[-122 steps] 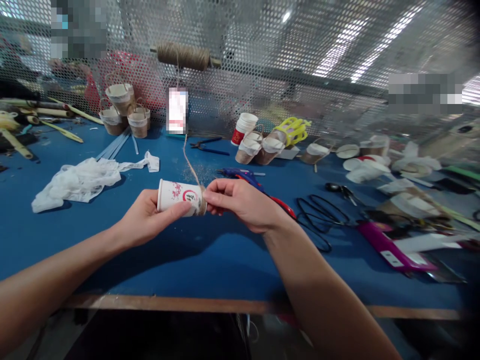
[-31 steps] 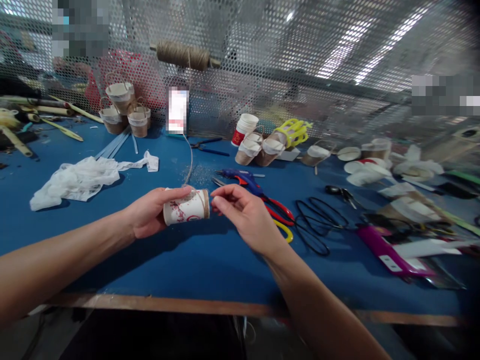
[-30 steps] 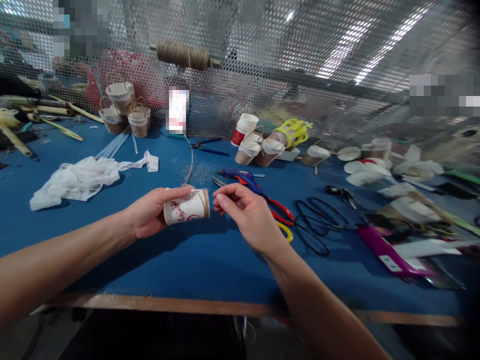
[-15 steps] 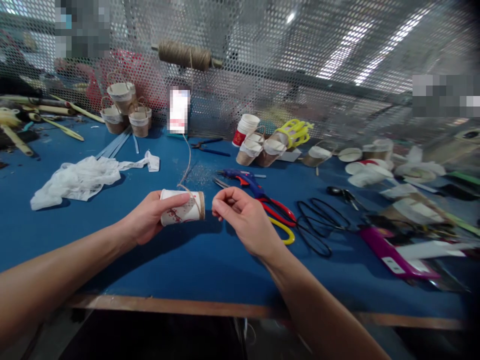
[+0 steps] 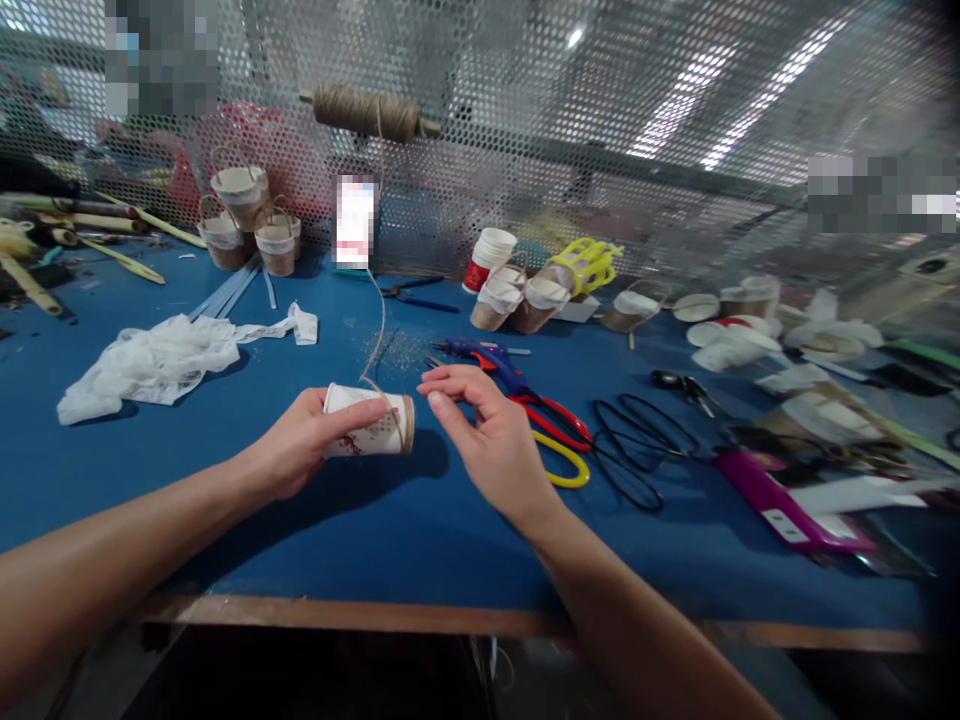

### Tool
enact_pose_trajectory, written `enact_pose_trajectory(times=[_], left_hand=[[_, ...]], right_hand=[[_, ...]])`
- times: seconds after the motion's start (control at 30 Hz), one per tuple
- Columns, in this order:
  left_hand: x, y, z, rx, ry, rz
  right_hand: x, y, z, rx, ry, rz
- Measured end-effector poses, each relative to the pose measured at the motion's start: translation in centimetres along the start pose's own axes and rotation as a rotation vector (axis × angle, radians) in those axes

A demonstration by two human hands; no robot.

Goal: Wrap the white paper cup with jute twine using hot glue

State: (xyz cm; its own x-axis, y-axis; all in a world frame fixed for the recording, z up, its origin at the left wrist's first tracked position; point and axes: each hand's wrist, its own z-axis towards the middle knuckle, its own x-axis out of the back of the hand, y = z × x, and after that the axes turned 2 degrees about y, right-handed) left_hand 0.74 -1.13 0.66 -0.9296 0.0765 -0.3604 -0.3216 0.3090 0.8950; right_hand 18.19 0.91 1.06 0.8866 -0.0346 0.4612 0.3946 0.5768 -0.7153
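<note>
My left hand (image 5: pixel 304 440) holds a white paper cup (image 5: pixel 358 440) with a printed pattern, turned on its side above the blue table. Jute twine (image 5: pixel 407 425) wraps the cup's right-hand end. From there a strand (image 5: pixel 381 325) leads up to the twine spool (image 5: pixel 365 112) on the mesh. My left thumb lies along the cup near the strand. Close to the wrapped end, but apart from it, is my right hand (image 5: pixel 491 435), its fingers stretched out and thumb separate; I see nothing held. Beyond it lie a blue glue gun (image 5: pixel 491 358) and red-handled scissors (image 5: pixel 559 420).
Crumpled white fabric (image 5: pixel 150 365) lies on the left. Several twine-covered cups (image 5: pixel 240 195) stand at the back left, others (image 5: pixel 544 300) behind the glue gun. A phone (image 5: pixel 354 220) leans on the mesh. A black cable (image 5: pixel 637 450) and a purple packet (image 5: pixel 787 505) are on the right.
My right hand's curled fingers have straightened and lifted slightly. The cup in my left hand has shifted a little right and down, its twine-wrapped end turned slightly.
</note>
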Motion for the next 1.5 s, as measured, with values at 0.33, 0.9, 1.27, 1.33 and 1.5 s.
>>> enact_pose_trajectory(times=[0.33, 0.9, 1.27, 1.33, 1.5], left_hand=[[0.1, -0.5, -0.1, -0.024, -0.023, 0.078], [0.0, 0.0, -0.1, 0.000, 0.074, 0.078], [0.3, -0.1, 0.2, -0.066, 0.086, 0.093], [0.3, 0.1, 0.2, -0.067, 0.090, 0.079], [0.3, 0.2, 0.3, -0.088, 0.096, 0.090]], right_hand=[[-0.5, -1.5, -0.8, 0.089, -0.260, 0.032], [4.2, 0.6, 3.3, -0.197, 0.082, -0.190], [5.4, 9.3, 7.0, -0.536, -0.139, -0.607], [5.4, 8.6, 6.9, -0.554, -0.115, -0.536], [6.2, 3.7, 5.3, -0.511, -0.054, -0.228]])
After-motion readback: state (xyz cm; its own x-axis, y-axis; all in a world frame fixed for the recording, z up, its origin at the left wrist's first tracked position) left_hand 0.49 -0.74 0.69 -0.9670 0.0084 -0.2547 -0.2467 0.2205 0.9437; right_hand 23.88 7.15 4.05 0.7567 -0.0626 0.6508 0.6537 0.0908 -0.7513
